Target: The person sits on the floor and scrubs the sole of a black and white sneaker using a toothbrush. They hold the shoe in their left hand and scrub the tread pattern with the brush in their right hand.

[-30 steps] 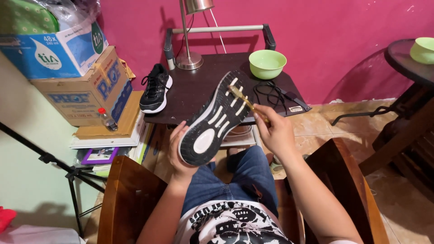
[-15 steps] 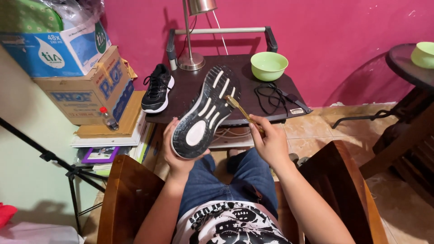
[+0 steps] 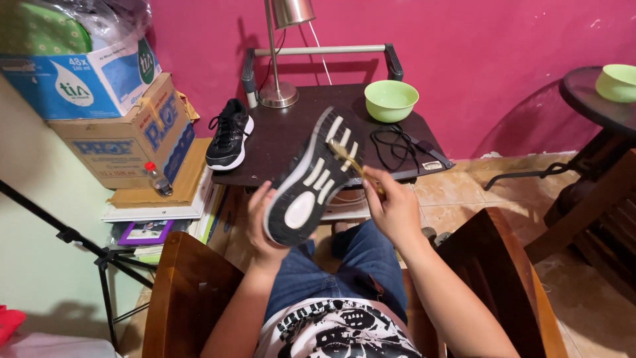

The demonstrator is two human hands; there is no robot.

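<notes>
Head view: black shoe [image 3: 311, 182] sole-up, white tread patches, brush [image 3: 351, 159] touching.

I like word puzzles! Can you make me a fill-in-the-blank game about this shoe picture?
1. The left hand holds a shoe with its ____ facing up.
2. The right hand holds a small ____ against it.
3. The bowl on the dark table is ____.
4. The other shoe sits near the table's ____ edge.

Missing words: sole; brush; green; left
</notes>
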